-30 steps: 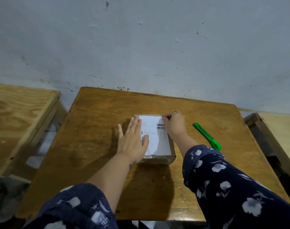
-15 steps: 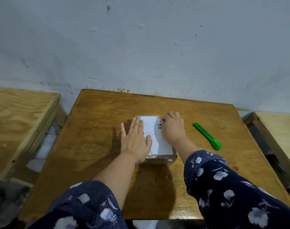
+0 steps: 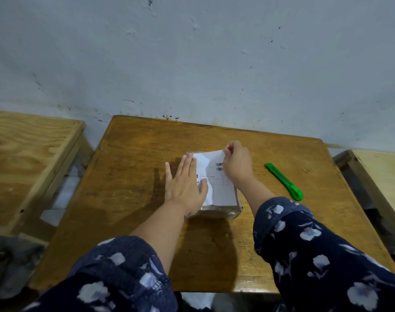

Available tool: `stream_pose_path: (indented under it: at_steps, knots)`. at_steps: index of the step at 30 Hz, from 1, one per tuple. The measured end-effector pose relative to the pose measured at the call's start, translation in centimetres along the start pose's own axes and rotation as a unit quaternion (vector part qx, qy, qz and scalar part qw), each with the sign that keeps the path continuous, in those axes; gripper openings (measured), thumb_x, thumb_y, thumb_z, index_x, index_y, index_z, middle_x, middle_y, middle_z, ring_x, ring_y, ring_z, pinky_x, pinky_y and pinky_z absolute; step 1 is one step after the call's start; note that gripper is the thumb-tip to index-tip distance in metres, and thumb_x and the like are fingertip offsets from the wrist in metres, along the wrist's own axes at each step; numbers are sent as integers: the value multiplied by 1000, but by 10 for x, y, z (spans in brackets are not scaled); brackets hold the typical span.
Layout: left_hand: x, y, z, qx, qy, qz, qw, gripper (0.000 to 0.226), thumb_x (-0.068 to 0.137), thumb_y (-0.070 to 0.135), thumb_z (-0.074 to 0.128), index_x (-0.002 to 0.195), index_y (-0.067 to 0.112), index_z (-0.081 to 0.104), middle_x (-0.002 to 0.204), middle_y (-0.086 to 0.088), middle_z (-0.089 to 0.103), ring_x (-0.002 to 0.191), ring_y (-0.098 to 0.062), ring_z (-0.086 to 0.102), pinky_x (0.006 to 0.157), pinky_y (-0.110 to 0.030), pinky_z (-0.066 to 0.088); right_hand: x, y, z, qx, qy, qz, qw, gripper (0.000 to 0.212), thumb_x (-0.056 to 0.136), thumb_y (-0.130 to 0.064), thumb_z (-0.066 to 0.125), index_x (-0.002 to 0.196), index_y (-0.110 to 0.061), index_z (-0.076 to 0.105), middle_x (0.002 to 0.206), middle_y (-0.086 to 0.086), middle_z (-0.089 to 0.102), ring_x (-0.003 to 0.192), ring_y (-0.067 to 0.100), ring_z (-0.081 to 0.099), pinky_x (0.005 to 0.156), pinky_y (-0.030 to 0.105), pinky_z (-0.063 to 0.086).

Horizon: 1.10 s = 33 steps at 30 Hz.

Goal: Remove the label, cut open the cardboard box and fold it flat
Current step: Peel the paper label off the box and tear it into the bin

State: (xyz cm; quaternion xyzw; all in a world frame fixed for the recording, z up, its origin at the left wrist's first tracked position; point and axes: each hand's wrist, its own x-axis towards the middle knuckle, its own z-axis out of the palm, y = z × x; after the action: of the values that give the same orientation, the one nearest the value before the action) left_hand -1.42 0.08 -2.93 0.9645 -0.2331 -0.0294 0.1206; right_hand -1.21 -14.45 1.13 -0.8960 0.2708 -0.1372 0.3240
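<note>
Head view gives us the cardboard box [image 3: 216, 210] lying near the middle of the wooden table [image 3: 129, 176], its long axis running away from us toward the wall. Our left hand [image 3: 185, 188] lies flat with straight fingers on the box's left side, pressing it down and overlapping the left edge of the white label [image 3: 216, 188]. Our right hand [image 3: 237, 164] pinches the label's far right corner between thumb and fingertips, and that corner looks lifted off the box top. The rest of the label stretches from this pinch back toward us and to the left, so we judge the peel must travel along the long axis, toward our body, while the left hand holds the box still. The green utility knife [image 3: 284, 182] lies on the table to the right, apart from the box and nearer our right hand. On the label we make out two small barcodes and ruled lines; the printed text is too small to read.
</note>
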Motion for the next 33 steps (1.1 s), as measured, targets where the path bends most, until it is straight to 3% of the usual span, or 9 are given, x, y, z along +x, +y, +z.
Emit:
stream_pose_path:
  at_steps: [4, 8, 10, 13, 17, 20, 23, 31, 33]
  knots:
    - [1, 0, -2, 20, -2, 19, 1000, 67, 97, 50, 16, 152, 17, -1, 160, 1, -10, 146, -13, -12, 114, -51, -15, 2, 2, -1, 24, 3, 74, 997, 25, 94, -10, 45, 77, -29, 43, 99, 6, 58, 96, 27, 56, 82, 44, 51]
    - [1, 1, -3, 26, -4, 22, 999, 67, 97, 50, 16, 152, 17, 0, 160, 1, -10, 146, -13, -12, 115, -51, -14, 2, 6, -9, 54, -12, 75, 996, 11, 95, -11, 46, 89, -18, 51, 90, 2, 58, 86, 21, 55, 68, 30, 40]
    - [0, 1, -3, 26, -8, 22, 999, 67, 97, 49, 16, 152, 17, 0, 160, 2, -10, 146, -13, -12, 115, -52, -13, 3, 4, -12, 58, -10, 71, 996, 14, 94, -11, 47, 87, -21, 53, 82, -3, 58, 85, 22, 57, 68, 33, 45]
    - [0, 1, -4, 25, -10, 20, 999, 67, 97, 50, 16, 152, 17, 0, 160, 2, -10, 146, -12, -12, 115, -53, -12, 5, 3, -14, 44, -17, 70, 996, 32, 93, -11, 47, 72, -35, 51, 72, -9, 57, 92, 29, 61, 84, 47, 51]
    - [-1, 1, -4, 22, -12, 18, 1000, 67, 97, 50, 16, 152, 18, -1, 160, 3, -11, 146, -12, -13, 115, -52, -13, 6, 3, -14, -11, -48, 70, 996, 40, 94, -15, 44, 65, -37, 60, 100, 4, 64, 106, 33, 56, 88, 47, 50]
    - [-1, 1, -3, 24, -9, 19, 999, 67, 97, 50, 16, 152, 18, -3, 160, 3, -12, 146, -13, -14, 115, -53, -13, 1, 4, -17, -95, -81, 4, 992, 32, 95, -19, 40, 91, -36, 67, 111, 2, 62, 113, 25, 41, 87, 34, 31]
    - [-1, 1, -3, 19, -8, 23, 1000, 67, 97, 50, 16, 152, 18, -6, 160, 3, -13, 145, -13, -15, 115, -53, -14, -5, 0, -21, -179, -89, -57, 978, 29, 93, -43, 45, 108, -30, 66, 117, 4, 59, 114, 23, 39, 86, 36, 30]
    - [0, 1, -4, 24, -21, 14, 999, 68, 96, 51, 15, 152, 18, -6, 159, 3, -14, 145, -13, -16, 114, -52, -15, -9, 1, -28, -196, -67, -12, 978, 32, 91, -50, 48, 105, -29, 68, 128, 7, 41, 119, 28, 32, 104, 42, 24]
    - [0, 0, -3, 19, -20, 17, 999, 67, 96, 50, 16, 152, 19, -5, 160, 3, -13, 145, -12, -16, 114, -53, -14, -8, 5, -35, -201, -73, -24, 977, 33, 89, -51, 51, 101, -27, 70, 127, 5, 46, 120, 27, 35, 104, 43, 25]
